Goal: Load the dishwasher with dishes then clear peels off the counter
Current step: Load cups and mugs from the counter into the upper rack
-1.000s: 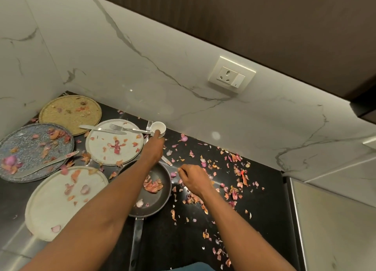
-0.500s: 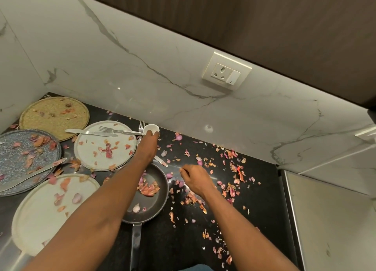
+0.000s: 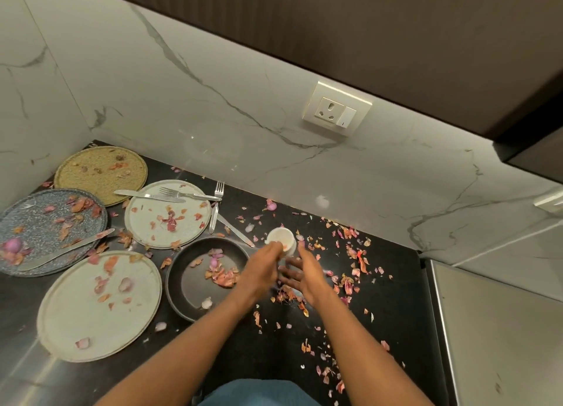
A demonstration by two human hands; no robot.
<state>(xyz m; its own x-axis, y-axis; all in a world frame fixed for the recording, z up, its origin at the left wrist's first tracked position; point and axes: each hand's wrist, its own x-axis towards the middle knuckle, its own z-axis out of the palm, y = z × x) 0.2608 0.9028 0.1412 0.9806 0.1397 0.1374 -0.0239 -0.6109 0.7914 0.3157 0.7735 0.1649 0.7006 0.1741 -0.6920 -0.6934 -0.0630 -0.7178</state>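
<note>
My left hand holds a small white cup above the black counter, just right of the dark frying pan. Close beside the cup, my right hand has its fingers spread and holds nothing. Onion peels are scattered over the counter, in the pan and on the plates. To the left lie two pale plates, a speckled blue plate with a knife, and a tan plate. A knife and fork cross the upper pale plate.
A second fork and another utensil lie on the counter by the pan. Marble walls close off the back and left. A wall socket sits above the counter. A grey steel surface adjoins on the right.
My left hand has lifted the white cup from beside the upper pale plate and carried it right, next to my right hand. My right hand has opened from a curled pose.
</note>
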